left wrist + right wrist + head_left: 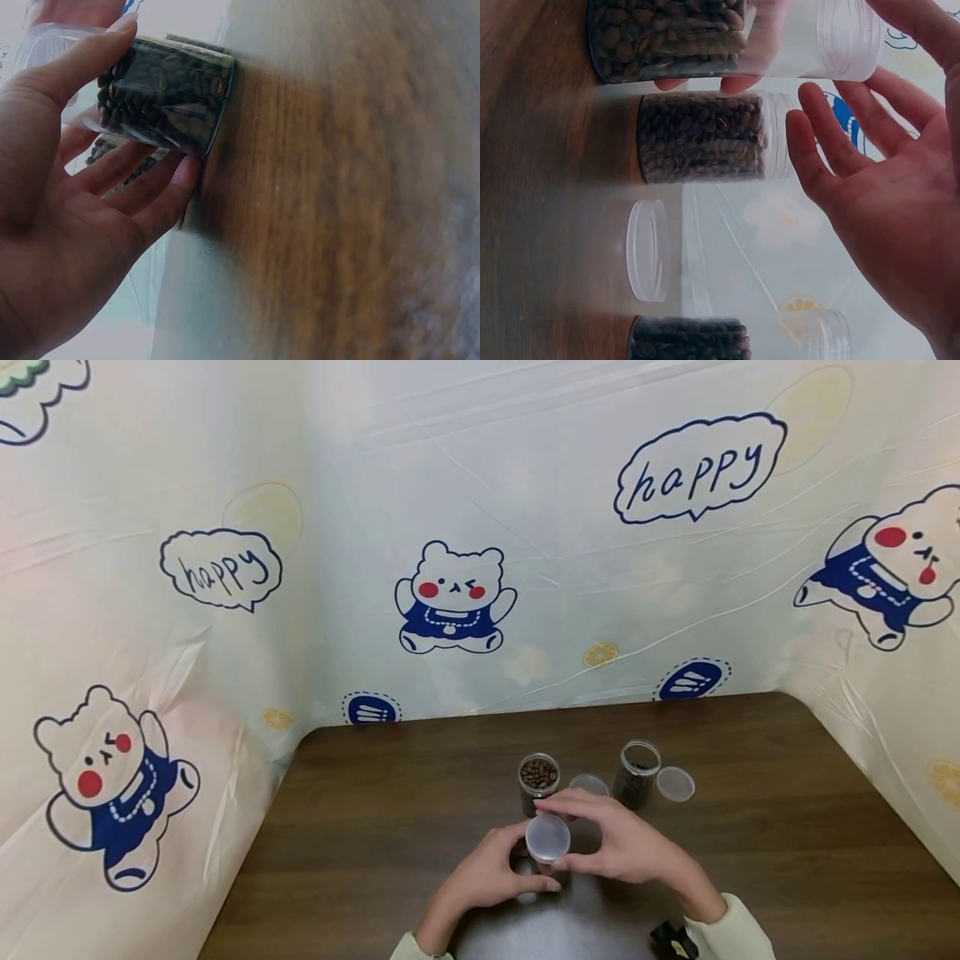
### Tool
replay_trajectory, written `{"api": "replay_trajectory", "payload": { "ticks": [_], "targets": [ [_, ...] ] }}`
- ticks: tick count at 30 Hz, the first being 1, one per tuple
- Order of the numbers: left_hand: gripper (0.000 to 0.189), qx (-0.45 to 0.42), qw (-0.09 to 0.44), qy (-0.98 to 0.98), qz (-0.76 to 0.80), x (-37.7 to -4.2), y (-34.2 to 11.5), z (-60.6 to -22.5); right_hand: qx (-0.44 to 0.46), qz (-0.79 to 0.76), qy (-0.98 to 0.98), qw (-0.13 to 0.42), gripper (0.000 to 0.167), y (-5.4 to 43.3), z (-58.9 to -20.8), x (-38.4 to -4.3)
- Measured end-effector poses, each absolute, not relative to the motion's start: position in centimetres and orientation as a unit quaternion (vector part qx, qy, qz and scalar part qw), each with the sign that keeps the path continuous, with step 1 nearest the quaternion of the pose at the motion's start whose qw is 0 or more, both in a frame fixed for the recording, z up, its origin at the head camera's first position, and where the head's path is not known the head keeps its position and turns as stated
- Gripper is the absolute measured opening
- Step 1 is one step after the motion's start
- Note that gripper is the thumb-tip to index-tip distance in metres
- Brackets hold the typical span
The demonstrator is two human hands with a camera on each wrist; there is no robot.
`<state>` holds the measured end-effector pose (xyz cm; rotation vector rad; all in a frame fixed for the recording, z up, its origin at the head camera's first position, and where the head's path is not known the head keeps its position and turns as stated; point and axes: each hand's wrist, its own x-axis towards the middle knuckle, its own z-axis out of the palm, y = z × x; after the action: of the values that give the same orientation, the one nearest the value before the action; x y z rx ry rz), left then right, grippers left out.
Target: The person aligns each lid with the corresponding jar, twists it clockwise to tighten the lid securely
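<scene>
A clear plastic jar (165,97) partly filled with coffee beans stands upright at the front of the table. My left hand (491,870) grips its body, the thumb on one side and the fingers on the other. On top of this jar sits a translucent lid (548,837). My right hand (626,839) pinches the lid's edge between thumb and index finger, while its other fingers are spread. Just behind is an uncapped jar (538,771) of brown coffee beans, close to the right fingertips.
Another uncapped jar (635,781), with darker beans, stands to the back right. One loose lid (588,784) lies between the two uncapped jars, and a second loose lid (676,784) lies at the right. A small black object (673,941) is by the right sleeve. Printed cloth surrounds the wooden table (360,835).
</scene>
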<state>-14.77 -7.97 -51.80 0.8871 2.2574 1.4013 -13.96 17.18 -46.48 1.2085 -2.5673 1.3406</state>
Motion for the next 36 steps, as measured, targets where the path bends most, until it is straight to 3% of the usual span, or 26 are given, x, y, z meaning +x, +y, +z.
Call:
{"api": "replay_trajectory", "payload": {
  "ticks": [11,18,21,31,36],
  "targets": [
    [0.053,0.302,0.162,0.804,0.486,-14.6,-7.9,-51.7,0.355,0.428,-0.829,0.060,0.051,15.4,-47.3,-13.8],
    [0.054,0.317,0.153,0.806,0.476,-14.7,-8.0,-51.8,0.325,0.387,-0.863,0.013,0.087,15.9,-46.2,-13.3],
    [0.054,0.315,0.154,0.805,0.478,-14.8,-8.0,-51.9,0.325,0.386,-0.863,-0.001,0.094,16.4,-45.8,-13.2],
    [0.054,0.313,0.164,0.798,0.489,-14.7,-8.1,-52.0,0.407,0.397,-0.823,0.010,0.063,17.1,-46.0,-13.6],
    [0.053,0.313,0.168,0.796,0.490,-14.7,-8.0,-52.0,0.405,0.395,-0.824,0.019,0.058,16.9,-46.0,-13.7]
  ]
}}
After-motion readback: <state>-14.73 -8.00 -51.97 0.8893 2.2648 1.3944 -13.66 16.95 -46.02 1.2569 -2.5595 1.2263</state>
